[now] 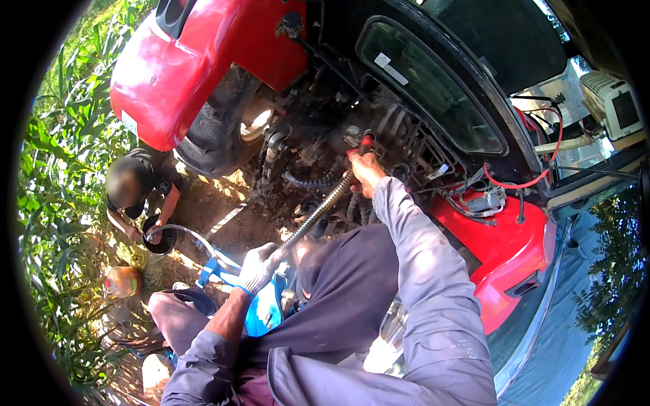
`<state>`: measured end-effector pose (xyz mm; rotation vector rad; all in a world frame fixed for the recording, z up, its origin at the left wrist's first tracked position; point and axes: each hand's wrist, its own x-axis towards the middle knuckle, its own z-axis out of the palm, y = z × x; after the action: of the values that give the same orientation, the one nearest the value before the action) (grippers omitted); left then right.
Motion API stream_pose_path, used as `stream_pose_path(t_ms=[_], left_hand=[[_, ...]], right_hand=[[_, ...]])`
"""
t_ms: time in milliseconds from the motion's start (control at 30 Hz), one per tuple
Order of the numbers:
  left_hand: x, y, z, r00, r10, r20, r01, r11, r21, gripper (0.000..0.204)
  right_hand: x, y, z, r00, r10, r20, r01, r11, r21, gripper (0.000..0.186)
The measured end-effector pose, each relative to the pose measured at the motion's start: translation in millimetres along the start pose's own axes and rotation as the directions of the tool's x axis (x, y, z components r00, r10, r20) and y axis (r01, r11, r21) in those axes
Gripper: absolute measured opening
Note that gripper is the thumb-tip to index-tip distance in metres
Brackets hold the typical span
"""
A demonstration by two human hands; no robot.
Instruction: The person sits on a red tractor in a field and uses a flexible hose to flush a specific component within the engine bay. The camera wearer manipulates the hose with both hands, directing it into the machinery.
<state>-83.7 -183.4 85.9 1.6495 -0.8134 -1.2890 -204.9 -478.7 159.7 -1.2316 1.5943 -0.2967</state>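
A ribbed, coil-wrapped hose (318, 211) slants across the middle, in front of the dark rear machinery of a red tractor (223, 40). Its lower end sits in the closed fingers of my left hand (260, 268), which wears a white knit glove. Higher up, my right hand (367, 173) is bare and wrapped round the hose's upper part, at a red end piece (366, 143). That end points into hoses and metal parts, and whether it joins them cannot be made out. Below my left hand is a bright blue object (261, 318), partly hidden by my arm.
At the left, a crouching person (157, 179) holds a black bucket (161, 245); a pale tube (193, 233) runs from it toward the blue object. Nearby stands a jug of orange-yellow liquid (122, 281). A large tyre (213, 128), cab window (430, 81) and red cable (518, 184) surround the work area.
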Motion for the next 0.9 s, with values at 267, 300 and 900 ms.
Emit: stream_pose_path(t_ms=[267, 300, 900], left_hand=[[3.5, -3.2, -8.4, 1.000, 0.028, -0.007, -0.027, 0.998, 0.057, 0.031], [2.4, -5.1, -10.4, 1.000, -0.009, 0.017, 0.007, 0.998, 0.059, 0.037], [4.9, 3.6, -7.1, 0.999, 0.033, 0.036, -0.041, 0.966, 0.256, 0.042]], right_hand=[[0.3, 1.9, -5.3, 0.999, -0.009, 0.049, 0.006, 0.999, 0.047, 0.029], [-2.3, 2.2, -6.7, 0.998, -0.003, 0.056, 0.000, 0.999, 0.051, 0.030], [-4.9, 15.1, -29.3, 0.991, 0.039, 0.127, -0.055, 0.990, 0.128, 0.027]])
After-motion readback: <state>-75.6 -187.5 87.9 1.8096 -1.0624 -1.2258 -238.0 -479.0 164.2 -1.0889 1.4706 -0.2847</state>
